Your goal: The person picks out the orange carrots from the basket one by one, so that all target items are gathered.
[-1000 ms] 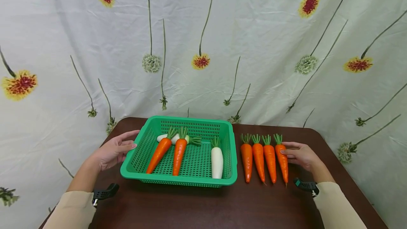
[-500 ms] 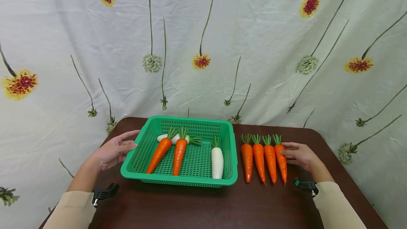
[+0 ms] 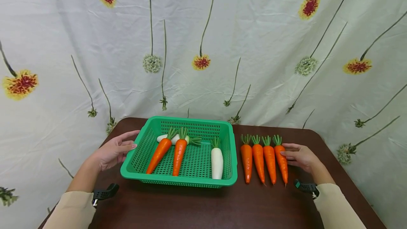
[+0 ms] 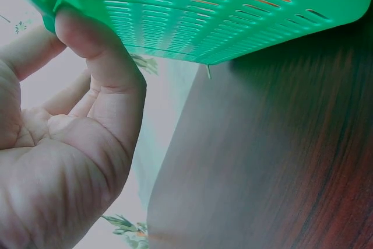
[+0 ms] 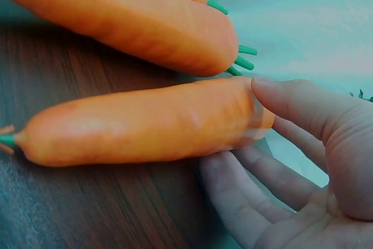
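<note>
My left hand [image 3: 114, 150] is at the left rim of a green plastic basket [image 3: 178, 180], thumb and index finger pinching its lip. In the left wrist view the thumb [image 4: 96, 45] bends up against that lip. Inside lie two carrots [image 3: 159, 155] across a white radish [image 3: 175, 138], and another white radish [image 3: 217, 163] stands apart on the right. My right hand [image 3: 300, 156] holds the rightmost carrot [image 3: 281, 162] of a row near its leafy end. The right wrist view shows the thumb on one side of this carrot [image 5: 134, 123] and the fingers on the other.
Several more carrots [image 3: 258, 162] lie side by side between the basket and my right hand, leafy ends toward the back. Everything rests on a dark brown table [image 3: 203, 207]. A pale flowered cloth [image 3: 254, 45] hangs directly behind the table's far edge.
The rightmost carrot has shifted very slightly left at its leafy end, with my right hand on it. My left hand and the basket have stayed in place.
</note>
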Available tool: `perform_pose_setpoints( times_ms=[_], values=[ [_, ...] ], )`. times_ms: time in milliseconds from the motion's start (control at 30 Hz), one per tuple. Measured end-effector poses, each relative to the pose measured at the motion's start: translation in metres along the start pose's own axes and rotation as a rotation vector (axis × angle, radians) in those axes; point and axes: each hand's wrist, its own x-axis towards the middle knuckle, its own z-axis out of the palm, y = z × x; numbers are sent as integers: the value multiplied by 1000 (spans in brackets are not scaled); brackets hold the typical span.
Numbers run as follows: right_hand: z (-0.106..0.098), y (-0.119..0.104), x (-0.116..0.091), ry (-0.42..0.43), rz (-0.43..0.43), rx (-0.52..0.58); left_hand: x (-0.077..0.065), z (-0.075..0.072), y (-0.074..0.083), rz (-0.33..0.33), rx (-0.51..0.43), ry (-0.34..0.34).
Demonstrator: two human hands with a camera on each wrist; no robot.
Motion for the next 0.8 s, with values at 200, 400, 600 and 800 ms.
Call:
perform_pose_setpoints(
  times_ms=[200, 400, 600, 800],
  values=[
    [0, 1, 1, 14, -11, -1, 0, 0, -1, 4, -1, 2],
    [2, 1, 1, 23, -13, -9, 0, -1, -2, 11, -13, -11],
    [4, -1, -1, 32, -7, -28, 0, -1, -2, 8, -12, -12],
    [4, -2, -2, 39, -7, -28, 0, -2, -2, 6, -15, -12]
  ],
)
